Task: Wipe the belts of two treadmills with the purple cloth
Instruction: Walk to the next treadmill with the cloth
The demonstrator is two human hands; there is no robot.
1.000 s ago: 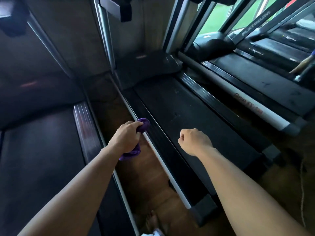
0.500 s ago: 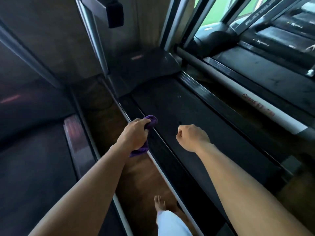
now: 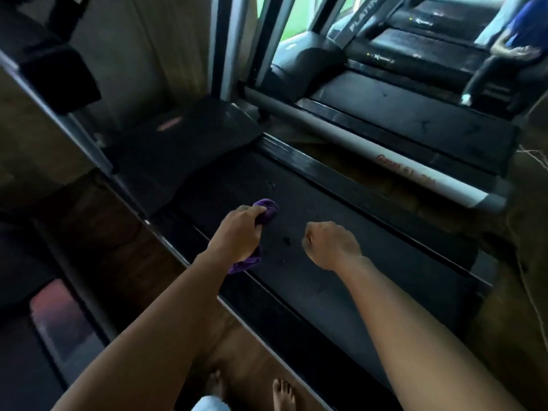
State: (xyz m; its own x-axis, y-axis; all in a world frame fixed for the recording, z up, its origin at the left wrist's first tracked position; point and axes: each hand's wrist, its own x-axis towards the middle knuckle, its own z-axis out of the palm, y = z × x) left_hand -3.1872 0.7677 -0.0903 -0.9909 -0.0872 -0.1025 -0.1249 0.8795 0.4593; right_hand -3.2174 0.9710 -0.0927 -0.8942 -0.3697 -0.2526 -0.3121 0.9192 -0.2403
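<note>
Gripping purple cloth (image 3: 268,213), left hand (image 3: 237,235) near belt (image 3: 332,200) edge

purple cloth (image 3: 268,213): bunched, seemingly above belt | belt (image 3: 341,247): black, flat

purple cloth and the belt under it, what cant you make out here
Head view:
- purple cloth: mostly hidden inside the left hand; whether it touches the treadmill belt cannot be told.
- red lettering on the grey rail: too blurred to read.
- left treadmill: cut off by the frame's left edge and dark.
- another person, top right: cut off by the edge.
</note>
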